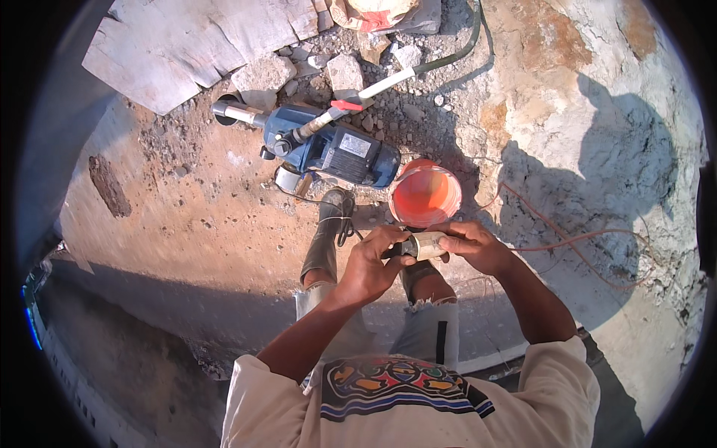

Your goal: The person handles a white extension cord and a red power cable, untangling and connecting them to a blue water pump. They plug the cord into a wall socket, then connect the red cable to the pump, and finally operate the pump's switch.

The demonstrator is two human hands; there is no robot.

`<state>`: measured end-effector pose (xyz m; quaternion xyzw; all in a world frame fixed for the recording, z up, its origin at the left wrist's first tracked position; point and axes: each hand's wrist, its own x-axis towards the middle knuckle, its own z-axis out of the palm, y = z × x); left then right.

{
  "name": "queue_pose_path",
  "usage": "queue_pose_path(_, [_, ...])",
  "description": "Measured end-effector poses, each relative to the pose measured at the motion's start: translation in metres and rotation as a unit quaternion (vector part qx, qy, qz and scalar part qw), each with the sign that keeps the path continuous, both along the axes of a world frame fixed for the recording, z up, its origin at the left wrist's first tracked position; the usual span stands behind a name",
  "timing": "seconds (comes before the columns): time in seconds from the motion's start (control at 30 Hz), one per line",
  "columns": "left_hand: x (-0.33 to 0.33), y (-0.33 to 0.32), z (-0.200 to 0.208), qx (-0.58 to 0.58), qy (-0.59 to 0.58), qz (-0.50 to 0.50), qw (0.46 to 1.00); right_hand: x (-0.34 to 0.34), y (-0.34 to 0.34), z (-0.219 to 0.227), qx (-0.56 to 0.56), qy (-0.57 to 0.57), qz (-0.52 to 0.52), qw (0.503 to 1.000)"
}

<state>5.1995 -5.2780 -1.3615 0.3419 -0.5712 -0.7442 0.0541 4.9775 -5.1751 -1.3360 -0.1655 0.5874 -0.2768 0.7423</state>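
Observation:
In front of my legs, both hands meet around a cord connection. My left hand (371, 263) is closed on a black plug (403, 248), and a thin black cable loops nearby toward the motor pump. My right hand (476, 245) grips a cream cylindrical cord socket (429, 245), pressed end to end with the plug. How far the pins sit inside is hidden. An orange-brown cord (573, 240) runs off to the right from near my right hand. Just beyond the hands stands an orange bucket (403, 213).
A blue motor pump (351, 153) lies beyond my left boot (321, 239), with a pale pipe (385, 84) joined to a dark hose (457, 56). Broken stones (265, 75) and a whitish sheet (190, 41) lie farther back. Rough pale rock (545, 112) rises at right.

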Motion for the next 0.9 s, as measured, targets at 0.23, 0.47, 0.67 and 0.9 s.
queue_pose_path(0.23, [0.001, 0.002, 0.005, 0.009, -0.002, 0.005, 1.0, -0.005, -0.005, 0.012, 0.003, 0.017, 0.049, 0.999])
queue_pose_path(0.47, [-0.001, 0.001, 0.008, 0.038, -0.011, 0.007, 0.999, -0.007, -0.01, 0.016, -0.016, 0.022, 0.056, 0.998])
queue_pose_path(0.67, [-0.004, 0.005, 0.006, 0.026, -0.008, 0.035, 0.999, -0.008, -0.015, 0.022, -0.034, 0.031, 0.062, 0.997])
queue_pose_path(0.9, [-0.004, 0.006, 0.008, 0.073, -0.023, 0.026, 0.997, -0.012, -0.012, 0.018, -0.032, 0.045, 0.106, 0.993])
